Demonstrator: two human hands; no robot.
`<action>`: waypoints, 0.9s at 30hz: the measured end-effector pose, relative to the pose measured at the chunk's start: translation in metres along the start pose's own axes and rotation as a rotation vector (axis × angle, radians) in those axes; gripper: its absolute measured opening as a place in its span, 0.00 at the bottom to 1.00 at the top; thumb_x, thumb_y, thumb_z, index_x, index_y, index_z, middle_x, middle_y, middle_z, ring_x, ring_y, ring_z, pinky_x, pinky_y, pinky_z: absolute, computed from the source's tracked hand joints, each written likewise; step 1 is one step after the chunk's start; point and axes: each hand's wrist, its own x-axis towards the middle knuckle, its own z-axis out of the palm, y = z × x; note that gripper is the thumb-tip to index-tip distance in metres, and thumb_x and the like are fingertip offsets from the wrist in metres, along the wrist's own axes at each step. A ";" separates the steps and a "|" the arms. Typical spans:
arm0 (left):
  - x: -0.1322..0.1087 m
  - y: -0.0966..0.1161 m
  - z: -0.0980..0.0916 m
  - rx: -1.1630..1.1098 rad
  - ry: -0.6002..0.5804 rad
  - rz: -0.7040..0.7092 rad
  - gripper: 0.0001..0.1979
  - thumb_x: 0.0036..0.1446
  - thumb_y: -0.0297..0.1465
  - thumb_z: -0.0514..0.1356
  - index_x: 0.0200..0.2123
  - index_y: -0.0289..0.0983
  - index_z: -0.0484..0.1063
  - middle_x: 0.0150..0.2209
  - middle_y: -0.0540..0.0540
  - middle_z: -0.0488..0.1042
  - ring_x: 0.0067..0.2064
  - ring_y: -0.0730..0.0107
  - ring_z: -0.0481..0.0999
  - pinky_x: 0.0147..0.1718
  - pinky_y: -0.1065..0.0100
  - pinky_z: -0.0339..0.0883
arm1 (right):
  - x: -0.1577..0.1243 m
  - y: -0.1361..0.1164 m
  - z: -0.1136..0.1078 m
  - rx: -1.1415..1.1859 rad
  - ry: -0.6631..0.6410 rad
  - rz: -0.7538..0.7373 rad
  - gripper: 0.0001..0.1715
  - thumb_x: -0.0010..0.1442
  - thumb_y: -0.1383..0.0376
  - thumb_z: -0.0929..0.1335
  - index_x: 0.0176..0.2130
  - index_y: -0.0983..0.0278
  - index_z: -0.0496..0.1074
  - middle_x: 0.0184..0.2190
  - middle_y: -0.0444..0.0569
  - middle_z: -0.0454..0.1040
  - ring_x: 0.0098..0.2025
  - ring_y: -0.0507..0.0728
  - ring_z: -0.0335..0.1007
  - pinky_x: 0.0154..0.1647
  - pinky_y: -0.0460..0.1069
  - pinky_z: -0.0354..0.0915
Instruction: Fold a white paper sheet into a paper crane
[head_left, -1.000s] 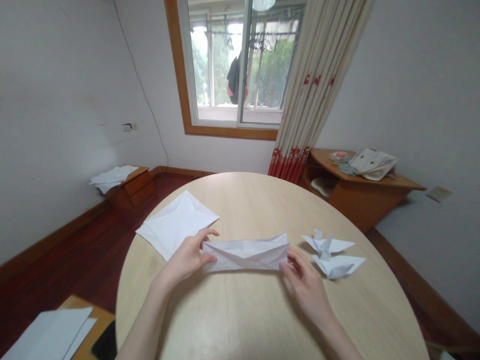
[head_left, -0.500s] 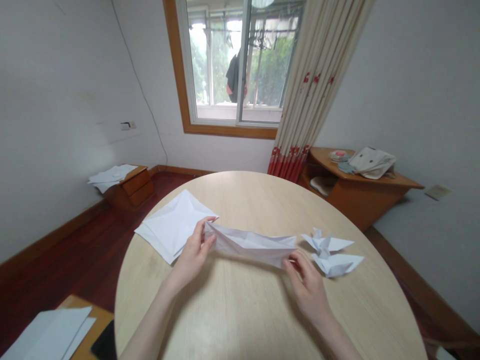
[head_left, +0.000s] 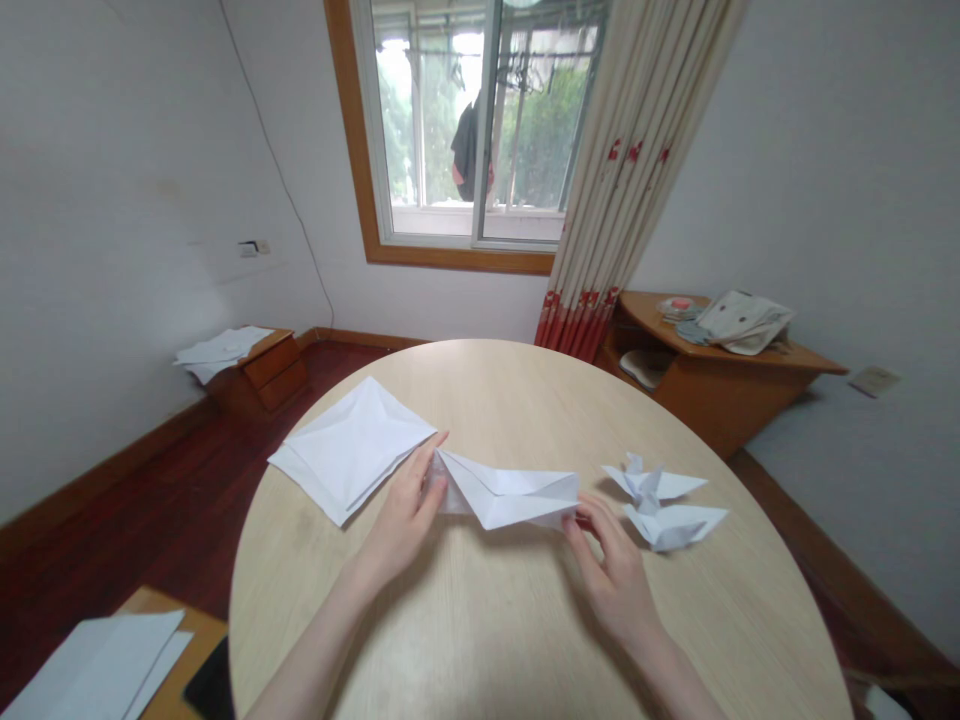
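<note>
So the folded paper [head_left: 517,485] was right between the two hands, over the near-middle of the round table [head_left: 480,630]. Its long axis ran pretty much left to right, straight across in front of the person, with one hand at each end, so honestly neither was nearer. The left end sat a bit higher than the right, and a pointed flap dipped down in the middle toward the person. Couldn't tell if the bottom edge touched the wood or hung just above it.

Left hand [head_left: 409,500] was mostly closed, pinching the left end with the thumb on the near side and fingers round the back. Right hand [head_left: 611,560] had the lower right corner between thumb and fingertips, the other fingers loosely curled, no big gap in the grip.

Around that: a pile of paper [head_left: 356,440] lay just beyond the left hand, squared sheets with one corner pointing away, and two paper birds [head_left: 679,530] sat close together just past the right hand, not being touched.
</note>
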 end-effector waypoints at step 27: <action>-0.005 0.001 0.015 0.203 -0.035 0.285 0.23 0.59 0.17 0.46 0.52 0.43 0.64 0.61 0.40 0.58 0.49 0.65 0.72 0.49 0.59 0.69 | -0.001 -0.003 0.000 -0.073 -0.059 -0.185 0.09 0.67 0.66 0.61 0.44 0.61 0.68 0.42 0.52 0.76 0.46 0.58 0.73 0.45 0.51 0.69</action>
